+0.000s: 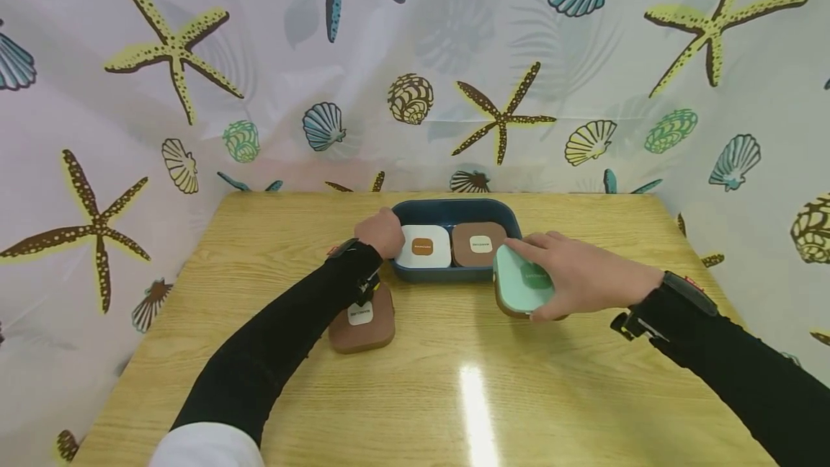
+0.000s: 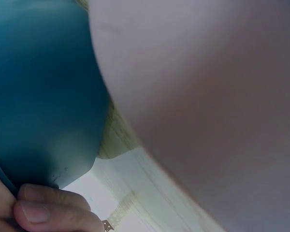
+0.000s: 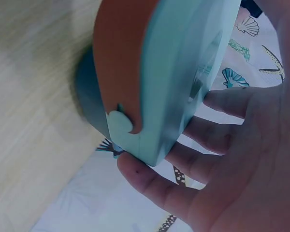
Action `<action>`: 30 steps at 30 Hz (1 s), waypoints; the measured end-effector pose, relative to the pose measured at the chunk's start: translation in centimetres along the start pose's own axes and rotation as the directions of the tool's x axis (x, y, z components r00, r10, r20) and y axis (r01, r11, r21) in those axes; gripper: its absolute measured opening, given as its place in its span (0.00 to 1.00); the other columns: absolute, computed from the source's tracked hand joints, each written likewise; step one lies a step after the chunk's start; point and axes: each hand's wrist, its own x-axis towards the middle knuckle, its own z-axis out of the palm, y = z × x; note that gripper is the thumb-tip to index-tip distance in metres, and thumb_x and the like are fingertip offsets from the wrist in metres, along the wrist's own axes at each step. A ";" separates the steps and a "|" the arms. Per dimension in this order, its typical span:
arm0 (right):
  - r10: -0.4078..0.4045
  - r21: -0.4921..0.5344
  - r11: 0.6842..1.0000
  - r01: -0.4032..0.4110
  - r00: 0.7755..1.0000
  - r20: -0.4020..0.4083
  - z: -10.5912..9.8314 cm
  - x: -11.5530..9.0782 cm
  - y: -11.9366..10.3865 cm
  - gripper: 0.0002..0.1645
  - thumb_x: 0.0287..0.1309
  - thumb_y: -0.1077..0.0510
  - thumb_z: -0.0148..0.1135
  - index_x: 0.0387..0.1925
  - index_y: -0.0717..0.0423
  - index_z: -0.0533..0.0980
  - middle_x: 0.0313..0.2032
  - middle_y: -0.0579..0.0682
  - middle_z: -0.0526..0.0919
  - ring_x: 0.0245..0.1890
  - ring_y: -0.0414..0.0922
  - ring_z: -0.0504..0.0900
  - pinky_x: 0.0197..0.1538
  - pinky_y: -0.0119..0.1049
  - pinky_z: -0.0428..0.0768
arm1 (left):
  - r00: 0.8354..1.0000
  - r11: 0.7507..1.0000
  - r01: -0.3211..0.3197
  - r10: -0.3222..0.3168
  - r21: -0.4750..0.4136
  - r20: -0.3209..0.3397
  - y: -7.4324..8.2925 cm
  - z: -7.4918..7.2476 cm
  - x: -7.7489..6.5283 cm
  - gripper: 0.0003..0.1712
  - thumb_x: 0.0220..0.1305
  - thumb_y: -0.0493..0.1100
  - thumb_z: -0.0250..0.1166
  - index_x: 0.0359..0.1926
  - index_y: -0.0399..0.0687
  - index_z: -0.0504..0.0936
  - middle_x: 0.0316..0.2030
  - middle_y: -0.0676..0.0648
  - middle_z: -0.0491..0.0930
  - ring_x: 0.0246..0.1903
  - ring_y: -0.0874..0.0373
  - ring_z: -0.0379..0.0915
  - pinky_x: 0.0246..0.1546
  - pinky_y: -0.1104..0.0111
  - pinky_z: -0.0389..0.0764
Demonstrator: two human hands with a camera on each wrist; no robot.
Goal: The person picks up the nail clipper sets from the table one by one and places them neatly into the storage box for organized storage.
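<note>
My left hand [image 1: 382,233] grips the left end of a dark blue oblong tray [image 1: 454,274]. In the left wrist view its fingertips curl at the blue wall [image 2: 43,96]. Inside the tray, a white square lidded box [image 1: 410,236] sits left of a brown one [image 1: 463,236]. At the tray's front right corner, my right hand [image 1: 577,272] holds a mint-green lidded box [image 1: 515,279], tilted, fingers and thumb around its sides. The right wrist view shows a brown strap [image 3: 121,53] fixed by a mint button on that box.
Another brown box [image 1: 363,341] with a white label rests on the wooden table [image 1: 415,395], partly hidden beneath the left forearm. A white cloth [image 1: 363,92] printed with starfish and shells hangs behind and along both sides. A bright reflection lies on the front of the table.
</note>
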 end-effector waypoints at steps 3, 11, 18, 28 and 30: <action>-0.003 0.002 1.000 0.003 1.000 -0.005 -0.9 0.9 0.0 0.68 0.42 0.30 0.78 0.78 0.47 0.56 0.67 0.53 0.69 0.54 0.47 0.72 0.49 0.40 0.78 | 1.000 1.000 -0.002 0.002 -0.005 -0.004 -0.2 0.2 0.3 0.32 0.78 0.47 0.50 0.73 0.30 0.60 0.27 0.42 0.80 0.27 0.50 0.79 0.32 0.58 0.78; 0.009 0.036 0.999 -0.010 1.000 0.024 -2.2 4.4 0.2 0.67 0.44 0.35 0.78 0.79 0.50 0.54 0.69 0.55 0.66 0.55 0.50 0.71 0.50 0.42 0.77 | 1.000 1.000 -0.002 0.002 0.014 -0.017 -0.4 0.3 0.3 0.33 0.78 0.47 0.50 0.73 0.30 0.60 0.27 0.42 0.82 0.28 0.49 0.80 0.39 0.55 0.82; 0.008 0.047 0.999 -0.009 0.999 0.031 -2.4 7.3 1.4 0.67 0.44 0.34 0.77 0.79 0.52 0.54 0.69 0.57 0.65 0.55 0.51 0.71 0.50 0.43 0.77 | 1.000 1.000 -0.008 0.008 0.011 -0.016 0.2 -0.2 -0.5 0.33 0.78 0.47 0.51 0.73 0.30 0.60 0.30 0.40 0.83 0.31 0.47 0.82 0.44 0.53 0.82; 0.054 0.052 0.997 -0.058 0.996 0.074 -1.5 10.5 2.3 0.69 0.43 0.35 0.78 0.80 0.46 0.51 0.70 0.58 0.65 0.56 0.53 0.70 0.52 0.45 0.75 | 1.000 1.000 0.007 -0.008 -0.008 -0.020 -0.1 0.5 0.5 0.32 0.78 0.48 0.52 0.73 0.32 0.60 0.33 0.40 0.83 0.35 0.46 0.81 0.50 0.51 0.80; 0.064 0.059 0.996 -0.069 0.995 0.080 -1.3 11.0 2.2 0.69 0.43 0.36 0.79 0.80 0.45 0.51 0.72 0.58 0.63 0.57 0.53 0.70 0.52 0.46 0.75 | 1.000 1.000 0.011 -0.012 -0.007 -0.022 -0.2 0.6 0.7 0.33 0.78 0.48 0.52 0.73 0.31 0.60 0.33 0.40 0.83 0.34 0.46 0.81 0.49 0.52 0.80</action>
